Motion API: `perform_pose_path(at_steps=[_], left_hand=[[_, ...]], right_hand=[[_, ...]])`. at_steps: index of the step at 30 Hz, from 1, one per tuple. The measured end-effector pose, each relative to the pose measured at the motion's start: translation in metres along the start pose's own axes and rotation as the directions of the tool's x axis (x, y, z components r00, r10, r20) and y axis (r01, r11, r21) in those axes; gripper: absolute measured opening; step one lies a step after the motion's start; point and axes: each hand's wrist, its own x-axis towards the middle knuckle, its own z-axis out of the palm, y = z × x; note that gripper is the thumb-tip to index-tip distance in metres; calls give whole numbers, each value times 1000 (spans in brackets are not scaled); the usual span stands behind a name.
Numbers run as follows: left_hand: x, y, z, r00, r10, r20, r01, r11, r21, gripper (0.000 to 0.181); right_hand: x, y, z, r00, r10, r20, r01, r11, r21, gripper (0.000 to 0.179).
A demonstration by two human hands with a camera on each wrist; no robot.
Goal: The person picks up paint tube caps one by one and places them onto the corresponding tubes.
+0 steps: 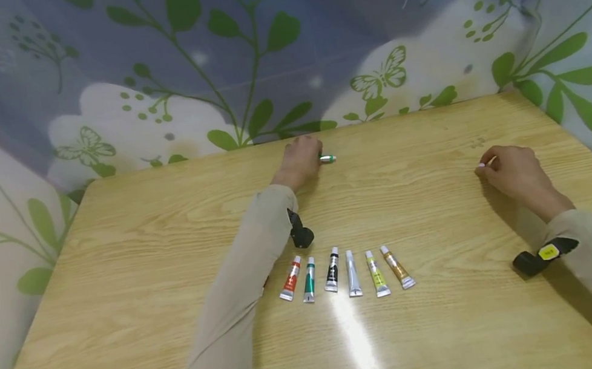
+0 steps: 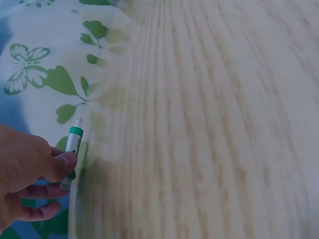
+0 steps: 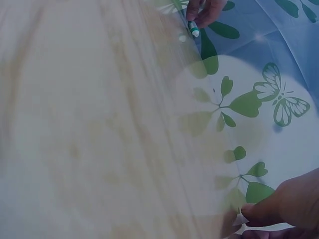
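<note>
Near the table's far edge, my left hand (image 1: pixel 300 158) pinches a small paint tube (image 1: pixel 328 159) between thumb and fingers. The left wrist view shows the tube (image 2: pixel 75 140) as white with a green band, its narrow nozzle bare and pointing up and away from the hand. Off to the right, my right hand (image 1: pixel 516 174) pinches a tiny white cap (image 1: pixel 482 165) between thumb and forefinger. In the right wrist view, most of that cap (image 3: pixel 241 219) is covered by the fingertips. A wide stretch of table lies between the two hands.
Several paint tubes lie in a row on the wooden table (image 1: pixel 136 275): red (image 1: pixel 290 279), green (image 1: pixel 309 280), black (image 1: pixel 332 270), grey (image 1: pixel 353 274), yellow-green (image 1: pixel 377 274) and gold (image 1: pixel 397 267). A leaf-patterned cloth (image 1: pixel 271 59) hangs behind the table.
</note>
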Motion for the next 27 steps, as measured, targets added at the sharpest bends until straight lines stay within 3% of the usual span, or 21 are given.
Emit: perform_pose_path(at_steps=[8,15,27], left_hand=[[-12,1,-12,1000,18,-23,-19,999,-38,12],[-32,9,-25,997,58,-56,-61,997,-42,13],[-64,25,-39,980,144,-135,-152,987,-45,11]], right_hand=[[-2,-6,3,999,-39,-21,38,999,-11,18],[-5,-11,4,999,-49,-20,49,999,9,15],[-12,-34,8,995,-83,-47,87,992,87,14]])
